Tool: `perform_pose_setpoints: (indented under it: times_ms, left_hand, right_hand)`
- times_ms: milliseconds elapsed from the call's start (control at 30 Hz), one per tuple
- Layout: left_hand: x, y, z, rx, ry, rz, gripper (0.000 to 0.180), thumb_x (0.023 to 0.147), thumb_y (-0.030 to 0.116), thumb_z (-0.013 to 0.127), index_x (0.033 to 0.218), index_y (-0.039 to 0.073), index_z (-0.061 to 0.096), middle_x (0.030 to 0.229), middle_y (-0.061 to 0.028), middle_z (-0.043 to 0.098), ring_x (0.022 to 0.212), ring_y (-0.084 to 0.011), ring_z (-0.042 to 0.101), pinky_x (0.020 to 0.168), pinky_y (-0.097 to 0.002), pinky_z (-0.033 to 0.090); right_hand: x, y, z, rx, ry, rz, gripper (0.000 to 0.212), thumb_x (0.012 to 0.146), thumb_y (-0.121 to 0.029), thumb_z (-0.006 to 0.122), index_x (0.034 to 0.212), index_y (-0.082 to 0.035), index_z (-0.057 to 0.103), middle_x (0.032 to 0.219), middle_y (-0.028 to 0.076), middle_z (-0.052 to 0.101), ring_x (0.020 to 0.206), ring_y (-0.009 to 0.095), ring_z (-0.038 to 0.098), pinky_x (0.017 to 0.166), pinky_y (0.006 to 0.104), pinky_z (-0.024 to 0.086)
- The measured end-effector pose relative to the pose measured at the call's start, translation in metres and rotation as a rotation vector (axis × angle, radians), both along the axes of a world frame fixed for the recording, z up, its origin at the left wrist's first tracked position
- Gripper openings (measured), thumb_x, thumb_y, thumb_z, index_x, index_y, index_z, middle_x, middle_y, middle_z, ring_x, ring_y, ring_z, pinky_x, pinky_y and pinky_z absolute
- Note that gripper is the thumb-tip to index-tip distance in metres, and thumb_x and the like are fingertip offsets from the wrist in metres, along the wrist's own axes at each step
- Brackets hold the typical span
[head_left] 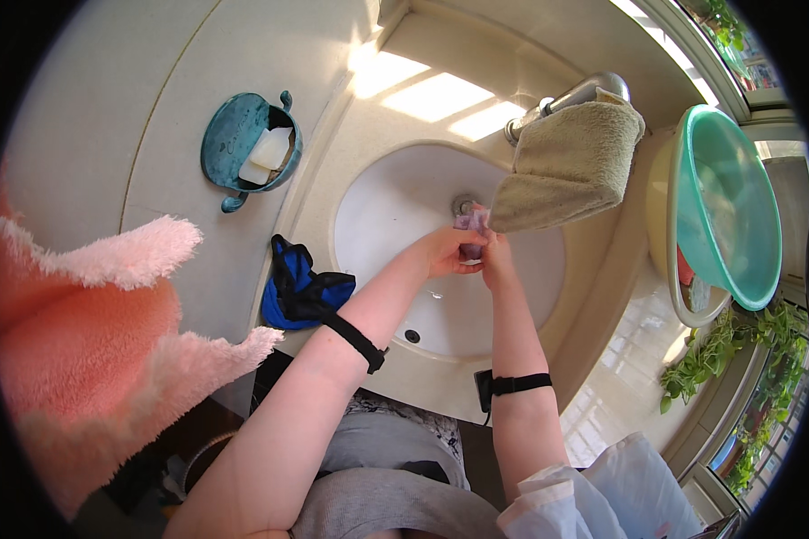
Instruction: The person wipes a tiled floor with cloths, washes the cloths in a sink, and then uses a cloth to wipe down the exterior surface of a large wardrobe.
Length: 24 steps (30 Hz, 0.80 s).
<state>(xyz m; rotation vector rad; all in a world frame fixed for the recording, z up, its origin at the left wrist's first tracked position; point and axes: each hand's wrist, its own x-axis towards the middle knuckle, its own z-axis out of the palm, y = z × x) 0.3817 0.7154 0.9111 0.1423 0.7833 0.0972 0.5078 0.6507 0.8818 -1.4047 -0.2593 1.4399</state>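
Note:
Both my hands are close together over the white oval sink (pixel 382 202), below its round metal fitting. My left hand (pixel 452 251) closes its fingers on a small purple, crumpled-looking piece (pixel 470 225), whose kind I cannot make out. From the other side my right hand (pixel 497 251) grips the same piece, its fingers bent and partly hidden. Just above my right hand, a beige towel (pixel 575 162) drapes over a chrome pipe (pixel 598 87). The dark drain hole (pixel 412 336) lies nearer my body. Black straps circle both forearms.
On the counter at left sit a teal soap dish (pixel 229 139) with white soap (pixel 268 153) and a blue-and-black fabric item (pixel 306 292). Pink fluffy fabric (pixel 108 341) fills the far left. At right, a green basin (pixel 733 211) leans in a cream one, near trailing plants (pixel 724 346) and windows.

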Motion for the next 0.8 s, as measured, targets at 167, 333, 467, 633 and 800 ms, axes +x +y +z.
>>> perform_pose_setpoints:
  times_ms: [167, 333, 467, 633, 800]
  left_hand:
    - [-0.004, 0.000, -0.013, 0.267, 0.032, -0.285, 0.025, 0.075, -0.003, 0.061, 0.095, 0.011, 0.057, 0.085, -0.0018, 0.056, 0.075, -0.0130, 0.055, 0.062, -0.0270, 0.047]
    - [-0.001, 0.004, -0.004, 0.596, 0.212, -0.528, 0.022, 0.076, -0.004, 0.059, 0.093, 0.009, 0.059, 0.082, -0.0010, 0.059, 0.072, -0.0123, 0.055, 0.063, -0.0278, 0.047]
    - [0.001, -0.022, -0.017, 1.064, 0.355, -0.485, 0.025, 0.077, -0.001, 0.058, 0.100, 0.005, 0.060, 0.091, -0.0122, 0.066, 0.078, -0.0251, 0.064, 0.069, -0.0354, 0.050]
    - [0.003, -0.045, -0.001, 1.188, 0.617, -0.373, 0.030, 0.076, 0.001, 0.060, 0.106, 0.001, 0.058, 0.099, -0.0255, 0.064, 0.092, -0.0381, 0.063, 0.076, -0.0414, 0.050]
    - [-0.031, -0.037, 0.019, 0.909, 0.402, -0.303, 0.046, 0.077, 0.006, 0.068, 0.120, 0.000, 0.053, 0.110, -0.0161, 0.063, 0.103, -0.0269, 0.061, 0.087, -0.0354, 0.048]
  right_hand:
    - [0.000, 0.006, 0.021, 0.049, -0.274, 0.290, 0.024, 0.085, -0.024, 0.067, 0.097, -0.005, 0.059, 0.089, 0.002, 0.060, 0.079, 0.013, 0.057, 0.066, 0.0289, 0.047]
    - [-0.015, 0.006, 0.031, 0.025, -0.392, 0.238, 0.014, 0.087, -0.019, 0.064, 0.083, -0.005, 0.062, 0.075, -0.001, 0.058, 0.071, 0.007, 0.054, 0.058, 0.0236, 0.043]
    - [-0.022, 0.003, 0.032, -0.146, -0.459, 0.213, 0.019, 0.087, -0.018, 0.060, 0.081, -0.001, 0.064, 0.069, 0.001, 0.059, 0.067, 0.010, 0.053, 0.059, 0.0272, 0.044]
    - [-0.025, -0.009, 0.017, -0.180, -0.696, 0.251, 0.024, 0.087, -0.020, 0.057, 0.086, 0.002, 0.065, 0.069, 0.007, 0.062, 0.068, 0.016, 0.057, 0.065, 0.0317, 0.046]
    - [-0.020, -0.025, 0.051, -0.160, -0.195, 0.056, 0.025, 0.085, -0.015, 0.058, 0.104, 0.001, 0.063, 0.090, 0.007, 0.063, 0.089, 0.017, 0.059, 0.080, 0.0301, 0.045]
